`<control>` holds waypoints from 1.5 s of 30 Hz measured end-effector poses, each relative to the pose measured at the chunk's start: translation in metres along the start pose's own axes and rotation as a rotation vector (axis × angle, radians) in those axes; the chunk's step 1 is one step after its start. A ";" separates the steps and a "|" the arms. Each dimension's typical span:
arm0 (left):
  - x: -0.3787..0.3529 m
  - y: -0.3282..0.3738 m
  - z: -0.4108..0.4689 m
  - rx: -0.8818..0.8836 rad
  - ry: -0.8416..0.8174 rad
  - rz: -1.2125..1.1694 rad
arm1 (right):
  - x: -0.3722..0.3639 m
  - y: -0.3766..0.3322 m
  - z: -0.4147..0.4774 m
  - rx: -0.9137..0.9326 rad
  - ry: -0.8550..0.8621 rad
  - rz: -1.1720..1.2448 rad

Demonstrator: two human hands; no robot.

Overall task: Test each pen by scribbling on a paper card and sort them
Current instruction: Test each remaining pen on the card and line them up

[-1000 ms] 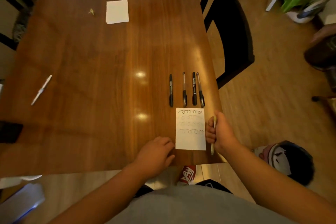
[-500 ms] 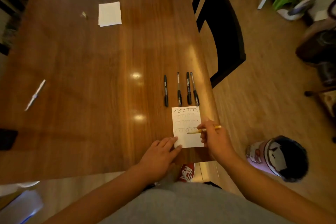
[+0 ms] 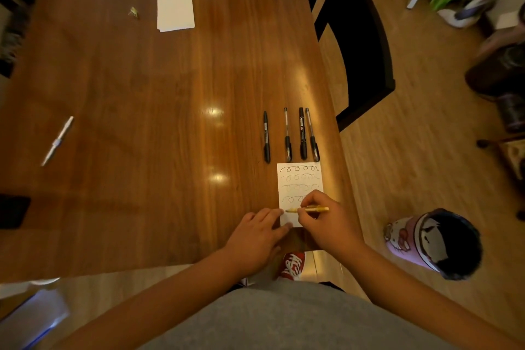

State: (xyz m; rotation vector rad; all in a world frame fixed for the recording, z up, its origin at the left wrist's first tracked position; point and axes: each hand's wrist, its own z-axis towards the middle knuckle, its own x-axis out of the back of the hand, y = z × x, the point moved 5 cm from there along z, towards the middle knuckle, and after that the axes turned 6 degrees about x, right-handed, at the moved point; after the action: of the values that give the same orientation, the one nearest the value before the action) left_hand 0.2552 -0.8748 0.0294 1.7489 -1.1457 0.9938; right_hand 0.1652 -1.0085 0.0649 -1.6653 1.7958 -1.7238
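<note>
Black pens [image 3: 302, 133] four, yellow pen [image 3: 308, 210] one.

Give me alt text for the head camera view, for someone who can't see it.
Seen from above, a right hand holds a yellow pen with its tip on a paper card bearing four rows of looped scribbles, while the left hand presses the card's near corner to the wooden table. Four dark pens lie in a row just beyond the card.

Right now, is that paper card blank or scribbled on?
Scribbled on: four rows of loops cross the paper card, above the yellow pen that the right hand grips.
</note>
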 end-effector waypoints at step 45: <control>0.002 0.011 0.014 0.005 -0.014 0.006 | 0.010 0.012 0.000 0.039 0.053 -0.091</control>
State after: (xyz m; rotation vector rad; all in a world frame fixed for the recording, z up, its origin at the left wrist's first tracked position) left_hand 0.2479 -0.8915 0.0280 1.7593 -1.1589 0.9907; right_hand 0.1545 -1.0190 0.0607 -1.7269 1.7218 -1.8446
